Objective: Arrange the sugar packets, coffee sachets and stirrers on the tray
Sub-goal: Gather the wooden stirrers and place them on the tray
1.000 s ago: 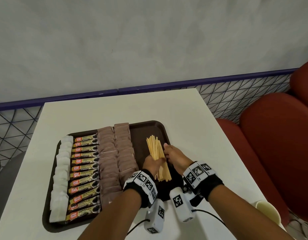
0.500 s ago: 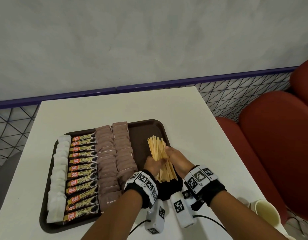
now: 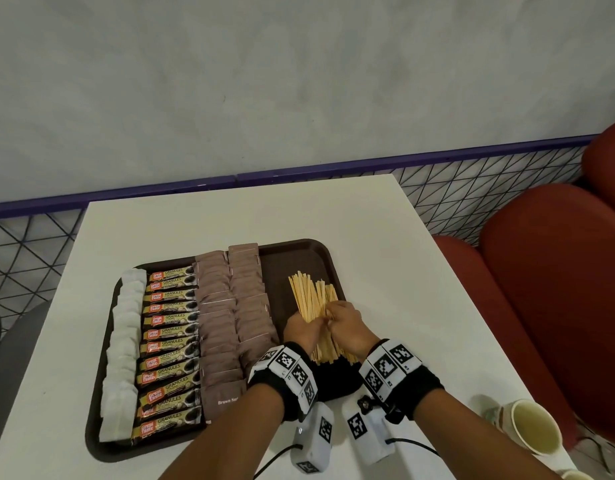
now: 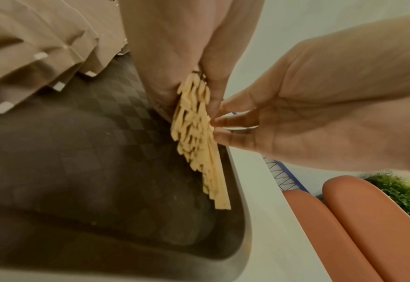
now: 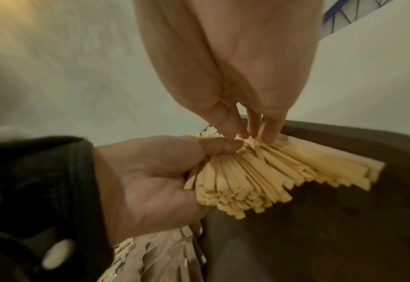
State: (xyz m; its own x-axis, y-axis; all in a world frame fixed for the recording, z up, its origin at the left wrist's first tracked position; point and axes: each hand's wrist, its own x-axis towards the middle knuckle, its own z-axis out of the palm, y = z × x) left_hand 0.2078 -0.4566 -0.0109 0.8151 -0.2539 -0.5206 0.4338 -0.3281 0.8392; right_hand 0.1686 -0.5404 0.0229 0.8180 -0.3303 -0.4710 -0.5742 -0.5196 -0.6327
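Observation:
A dark brown tray (image 3: 292,258) holds a column of white sugar packets (image 3: 124,341), a column of coffee sachets (image 3: 169,344) and two columns of brown sugar packets (image 3: 230,313). At the tray's right end a bundle of wooden stirrers (image 3: 313,299) fans out. My left hand (image 3: 304,329) grips the bundle (image 5: 271,175) near its middle, thumb on top. My right hand (image 3: 344,323) touches the stirrers (image 4: 199,133) from the right with its fingertips (image 5: 269,133). The near ends of the stirrers hang just above the tray floor (image 4: 78,171).
The tray lies on a white table (image 3: 230,220). A paper cup (image 3: 534,431) stands at the table's near right corner. Red seats (image 3: 558,289) lie to the right. A wire-mesh railing with a purple top (image 3: 472,195) runs behind the table.
My right hand has slid left onto the bundle until it meets my left hand. The stirrers have spread into a wider fan.

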